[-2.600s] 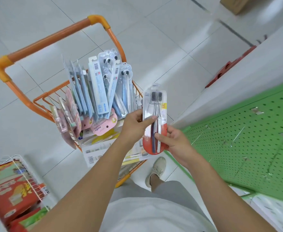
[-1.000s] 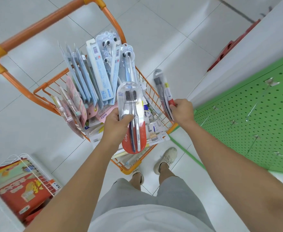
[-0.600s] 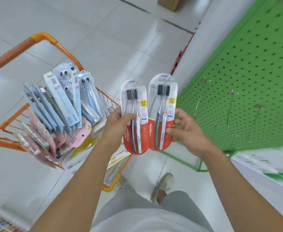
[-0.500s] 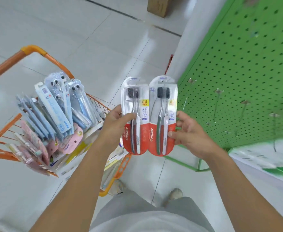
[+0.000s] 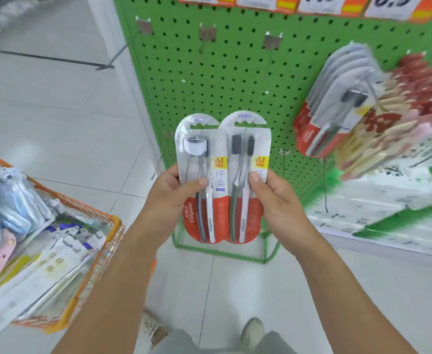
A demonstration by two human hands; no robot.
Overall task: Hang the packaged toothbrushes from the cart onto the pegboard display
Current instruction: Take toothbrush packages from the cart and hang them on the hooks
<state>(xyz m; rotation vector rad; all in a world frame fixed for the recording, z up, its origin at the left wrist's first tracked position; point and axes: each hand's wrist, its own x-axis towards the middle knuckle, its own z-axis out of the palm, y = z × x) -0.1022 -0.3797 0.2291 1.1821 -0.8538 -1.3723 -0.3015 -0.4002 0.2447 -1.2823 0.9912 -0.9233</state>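
Note:
I hold two red-and-clear twin toothbrush packs upright, side by side, in front of the green pegboard (image 5: 209, 72). My left hand (image 5: 170, 198) grips the left pack (image 5: 204, 200) with the thumb across its front. My right hand (image 5: 273, 200) grips the right pack (image 5: 245, 205) the same way. Bare metal hooks (image 5: 272, 42) stick out of the board above the packs. The orange cart (image 5: 107, 241) at the lower left holds several more toothbrush packs (image 5: 13, 213).
Matching red packs (image 5: 330, 111) and a thick row of other packaged goods (image 5: 394, 118) hang on hooks at the right. Price tags (image 5: 332, 3) line the board's top. A white and green shelf (image 5: 378, 215) juts out at the right. White tiled floor lies below.
The view has swung from the cart up to the pegboard. Both packs, held side by side, now stand in front of the board, and the cart has slid to the lower left.

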